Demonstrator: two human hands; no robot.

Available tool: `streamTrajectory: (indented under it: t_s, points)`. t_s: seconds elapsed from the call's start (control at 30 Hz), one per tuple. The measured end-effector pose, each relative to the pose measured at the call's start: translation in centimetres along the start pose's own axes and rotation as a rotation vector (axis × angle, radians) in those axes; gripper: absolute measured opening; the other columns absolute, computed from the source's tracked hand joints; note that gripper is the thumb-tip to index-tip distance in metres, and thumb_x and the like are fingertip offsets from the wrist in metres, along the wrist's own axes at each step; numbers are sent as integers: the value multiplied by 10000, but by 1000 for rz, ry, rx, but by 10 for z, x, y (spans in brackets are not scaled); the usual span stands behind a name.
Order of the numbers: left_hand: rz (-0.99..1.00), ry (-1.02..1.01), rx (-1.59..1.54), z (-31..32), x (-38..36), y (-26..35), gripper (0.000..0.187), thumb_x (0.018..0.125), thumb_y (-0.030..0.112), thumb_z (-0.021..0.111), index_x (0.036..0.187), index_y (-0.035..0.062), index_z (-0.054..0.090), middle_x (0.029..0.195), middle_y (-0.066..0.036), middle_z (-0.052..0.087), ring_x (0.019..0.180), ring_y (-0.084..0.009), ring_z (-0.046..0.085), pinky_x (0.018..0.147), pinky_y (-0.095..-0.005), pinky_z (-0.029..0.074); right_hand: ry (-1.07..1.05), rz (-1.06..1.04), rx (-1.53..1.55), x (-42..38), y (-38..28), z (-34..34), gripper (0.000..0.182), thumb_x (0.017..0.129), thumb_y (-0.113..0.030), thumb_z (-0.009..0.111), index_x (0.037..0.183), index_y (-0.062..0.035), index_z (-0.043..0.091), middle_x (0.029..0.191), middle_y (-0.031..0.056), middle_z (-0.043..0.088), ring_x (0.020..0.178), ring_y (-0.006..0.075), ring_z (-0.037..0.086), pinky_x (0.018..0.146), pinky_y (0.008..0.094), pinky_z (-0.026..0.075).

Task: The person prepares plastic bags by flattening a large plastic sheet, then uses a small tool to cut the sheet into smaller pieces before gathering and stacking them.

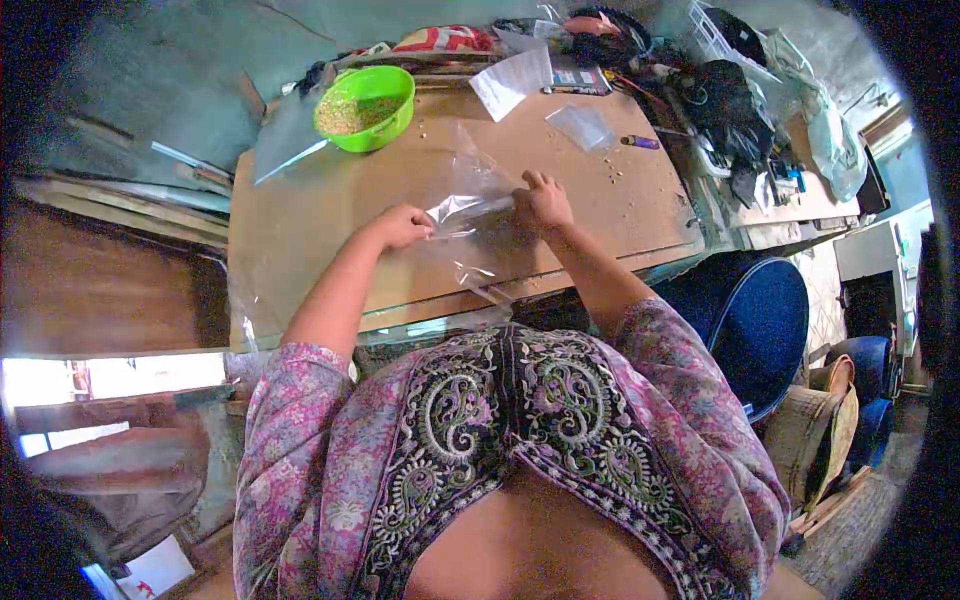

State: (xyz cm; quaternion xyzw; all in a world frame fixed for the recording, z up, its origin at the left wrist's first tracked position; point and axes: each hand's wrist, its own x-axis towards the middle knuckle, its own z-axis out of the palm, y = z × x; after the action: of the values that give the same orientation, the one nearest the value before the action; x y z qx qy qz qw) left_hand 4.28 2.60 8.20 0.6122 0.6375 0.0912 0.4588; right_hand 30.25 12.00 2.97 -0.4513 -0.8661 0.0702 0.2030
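Between my two hands a clear plastic bag is stretched over the wooden table. My left hand pinches its left side with the fingers closed. On the other side my right hand has its fingers curled at the plastic's edge. The bag looks flat, and one end hangs toward the table's front edge. Beyond my left hand, a green basin holds yellowish grains. A few loose grains lie near the basin and on the right part of the table.
The table also bears white paper, small clear bags and a purple lighter. Cloths and dark bags crowd the back right. A blue round-backed chair stands at the right.
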Motion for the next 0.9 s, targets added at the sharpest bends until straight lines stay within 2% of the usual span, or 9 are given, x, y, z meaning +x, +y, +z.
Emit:
streamTrajectory:
  t_s: [0.13, 0.2, 0.23, 0.37, 0.47, 0.57, 0.67, 0.83, 0.9]
  points:
    - [-68, 42, 189, -11, 1, -4, 191, 713, 191, 605, 846, 54, 612, 780, -60, 621, 708, -138, 568, 639, -297, 454, 148, 123, 372, 1, 30, 39, 136, 738, -134, 535, 868, -101, 559, 780, 96, 546, 763, 283, 540, 668, 355, 452]
    - [-46, 85, 232, -21, 3, -9, 195, 707, 188, 612, 842, 47, 606, 764, -59, 616, 695, -141, 566, 630, -293, 455, 251, 906, 1180, 5, 60, 68, 106, 782, -130, 496, 740, -36, 519, 656, 81, 520, 580, 226, 533, 529, 322, 459]
    - [-28, 136, 277, -27, 7, -15, 200, 700, 185, 619, 837, 40, 600, 748, -57, 612, 683, -145, 564, 621, -289, 456, 227, 964, 1641, -13, 19, -3, 157, 803, -130, 468, 693, -19, 482, 653, 74, 503, 538, 177, 507, 498, 303, 474]
    - [-48, 251, -89, -37, 38, -45, 207, 656, 178, 640, 817, 53, 602, 728, -52, 617, 637, -148, 571, 595, -292, 458, 116, 1138, 1712, -35, 35, 2, 123, 794, -118, 471, 721, -19, 478, 654, 90, 513, 538, 191, 521, 507, 324, 497]
    - [-119, 519, -175, -39, 40, -29, 209, 657, 185, 642, 814, 54, 598, 719, -40, 615, 636, -150, 573, 598, -289, 460, -23, 575, 1169, -54, 58, 31, 120, 796, -117, 473, 732, -15, 476, 658, 105, 523, 544, 205, 539, 514, 336, 511]
    - [-239, 475, -306, -36, 42, -28, 207, 652, 196, 649, 810, 70, 603, 732, -54, 617, 671, -173, 583, 617, -298, 459, 269, 1100, 1579, -59, 12, -19, 134, 800, -124, 478, 736, -7, 472, 672, 117, 536, 546, 208, 552, 485, 319, 505]
    - [-49, 602, 87, -37, 59, -62, 211, 647, 225, 660, 793, 84, 600, 702, -75, 611, 680, -219, 586, 620, -320, 458, 187, 1137, 1632, -74, 0, -27, 159, 802, -136, 479, 724, 2, 494, 661, 131, 543, 534, 199, 552, 458, 296, 498]
    - [-144, 1012, 275, -49, 34, -33, 317, 676, 247, 615, 936, 88, 530, 977, -107, 560, 911, -285, 522, 767, -393, 401, -611, 929, 1190, -92, -3, -51, 207, 809, -182, 493, 708, -10, 551, 667, 98, 578, 515, 173, 557, 454, 296, 476]
    - [-2, 1104, 420, -29, 36, -28, 379, 683, 256, 599, 1002, 83, 491, 1088, -127, 477, 1009, -304, 443, 823, -452, 339, -425, 724, 797, -75, -2, -64, 197, 801, -217, 501, 754, -32, 551, 683, 102, 589, 537, 223, 566, 480, 326, 470]
